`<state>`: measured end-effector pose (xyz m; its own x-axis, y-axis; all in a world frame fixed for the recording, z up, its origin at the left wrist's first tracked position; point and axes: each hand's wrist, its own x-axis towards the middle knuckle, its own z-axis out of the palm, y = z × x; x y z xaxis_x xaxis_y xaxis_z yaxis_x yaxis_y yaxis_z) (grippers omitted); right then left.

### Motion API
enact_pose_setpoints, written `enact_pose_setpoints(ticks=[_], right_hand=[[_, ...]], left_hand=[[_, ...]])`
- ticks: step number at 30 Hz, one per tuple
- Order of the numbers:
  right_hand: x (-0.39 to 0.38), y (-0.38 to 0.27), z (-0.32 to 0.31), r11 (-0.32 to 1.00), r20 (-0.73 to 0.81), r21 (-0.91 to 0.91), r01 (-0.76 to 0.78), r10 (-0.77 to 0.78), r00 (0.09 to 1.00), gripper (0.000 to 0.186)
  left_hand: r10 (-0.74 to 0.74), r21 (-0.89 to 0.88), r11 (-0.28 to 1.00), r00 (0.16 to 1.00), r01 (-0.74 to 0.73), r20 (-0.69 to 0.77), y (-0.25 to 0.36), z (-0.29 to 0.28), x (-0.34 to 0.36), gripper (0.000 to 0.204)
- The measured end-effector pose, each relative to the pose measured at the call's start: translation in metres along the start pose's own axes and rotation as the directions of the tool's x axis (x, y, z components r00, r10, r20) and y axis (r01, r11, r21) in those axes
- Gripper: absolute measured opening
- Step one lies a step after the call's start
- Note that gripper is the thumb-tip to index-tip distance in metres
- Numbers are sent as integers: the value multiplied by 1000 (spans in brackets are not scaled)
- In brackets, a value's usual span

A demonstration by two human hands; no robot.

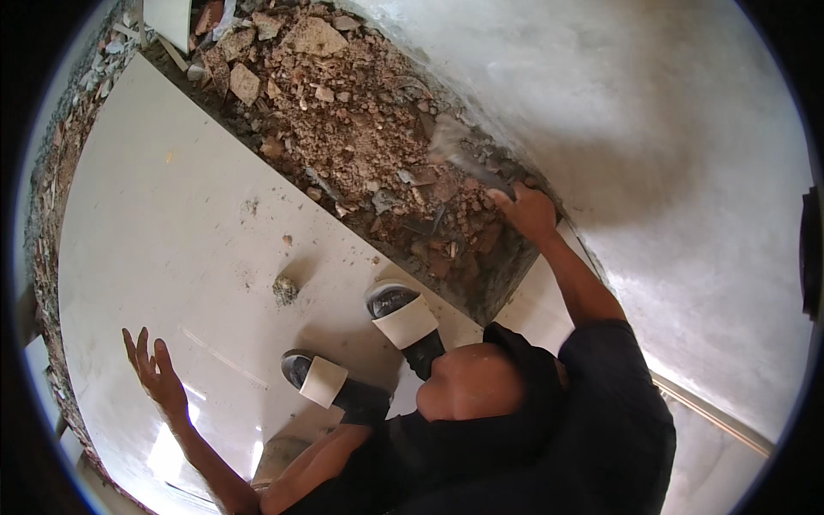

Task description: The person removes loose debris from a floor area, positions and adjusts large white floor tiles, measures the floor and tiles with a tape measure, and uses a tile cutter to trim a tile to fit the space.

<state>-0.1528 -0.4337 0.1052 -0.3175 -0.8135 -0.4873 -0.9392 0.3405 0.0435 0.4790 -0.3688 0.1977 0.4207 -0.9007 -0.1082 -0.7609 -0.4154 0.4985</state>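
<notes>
My right hand (pixel 525 210) grips the dark handle of a hand tool (pixel 485 170) over the rubble-filled strip. The tool's pale head is smeared by motion, so its exact kind is unclear. Beneath and around it lie reddish-brown soil and broken masonry (pixel 343 120), with loose stones and chips. Away to the left, my left hand (pixel 156 376) is raised over the glossy white floor tiles (pixel 146 249), its fingers spread and holding nothing.
Along the right runs a smooth grey wall (pixel 669 112). A lump of rubble (pixel 285 290) sits on the tiles near my feet, which wear sandals with white straps (pixel 405 323). More debris (pixel 51 197) lines the far-left tile edge. A pale board (pixel 169 21) stands at the top.
</notes>
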Motion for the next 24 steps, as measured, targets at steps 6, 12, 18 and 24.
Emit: enact_pose_setpoints(ticks=[6,12,18,24], right_hand=[[-10,24,4,996,-141,62,-64,72,987,72],[2,-20,-3,991,-100,131,32,-19,995,69],[69,-92,-27,974,-174,109,196,-176,969,72],[70,-129,-25,979,-116,59,197,-189,975,68]], left_hand=[[65,84,994,998,-65,0,-9,0,-3,44],[-74,-9,997,997,74,4,4,5,3,44],[139,95,985,990,-141,26,12,10,6,46],[-132,-15,991,990,131,-55,-50,-14,-24,48]])
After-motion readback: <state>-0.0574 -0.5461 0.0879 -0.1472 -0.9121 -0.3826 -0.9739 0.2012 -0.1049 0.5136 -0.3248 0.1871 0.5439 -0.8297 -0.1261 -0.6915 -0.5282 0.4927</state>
